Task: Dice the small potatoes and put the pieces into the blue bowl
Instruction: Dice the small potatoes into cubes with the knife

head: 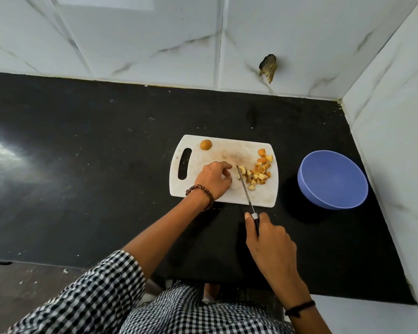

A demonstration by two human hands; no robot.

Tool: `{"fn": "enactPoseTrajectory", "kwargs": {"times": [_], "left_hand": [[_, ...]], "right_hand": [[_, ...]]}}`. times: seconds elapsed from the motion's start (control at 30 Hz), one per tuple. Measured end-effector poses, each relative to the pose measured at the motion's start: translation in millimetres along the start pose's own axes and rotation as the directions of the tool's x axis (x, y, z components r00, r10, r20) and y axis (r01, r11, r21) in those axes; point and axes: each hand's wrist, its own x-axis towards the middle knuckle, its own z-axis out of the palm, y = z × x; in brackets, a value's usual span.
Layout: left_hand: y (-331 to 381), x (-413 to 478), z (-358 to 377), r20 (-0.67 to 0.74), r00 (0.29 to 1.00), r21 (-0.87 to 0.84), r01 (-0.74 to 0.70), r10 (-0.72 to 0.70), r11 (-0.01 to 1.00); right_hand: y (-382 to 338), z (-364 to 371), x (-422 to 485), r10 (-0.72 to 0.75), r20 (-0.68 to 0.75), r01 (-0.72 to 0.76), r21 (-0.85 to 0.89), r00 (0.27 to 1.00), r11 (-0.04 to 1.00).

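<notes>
1 cutting board (227, 150) on black counter (94, 141). 1 whole potato (205, 144) at board's 11 o'clock, 1 pile of diced pieces (260, 173) at its 3 o'clock, too many to count. Right hand (268, 239) grips 1 knife (245, 189), blade touching pile. Left hand (212, 179) curled on board, can't tell if holding anything. 1 blue bowl (333, 179) at 3 o'clock, apart from board

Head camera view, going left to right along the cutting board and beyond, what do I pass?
cutting board's handle slot → left hand → diced potato pieces → blue bowl
</notes>
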Motion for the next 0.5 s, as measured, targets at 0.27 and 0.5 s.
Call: {"fn": "enactPoseTrajectory", "kwargs": {"times": [0.27, 0.5], "left_hand": [[-10.0, -1.2, -8.7, -0.105, 0.993, -0.013, 0.045, -0.047, 0.999], [-22.1, -0.8, -15.5, -0.153, 0.984, 0.042, 0.100, -0.092, 0.994]], "right_hand": [[-6.7, -1.1, 3.4, -0.040, 0.004, 0.040, -0.007, 0.999, 0.999], [-24.5, 6.0, 29.7, -0.119, 0.013, 0.120, -0.124, 0.993, 0.985]]}}
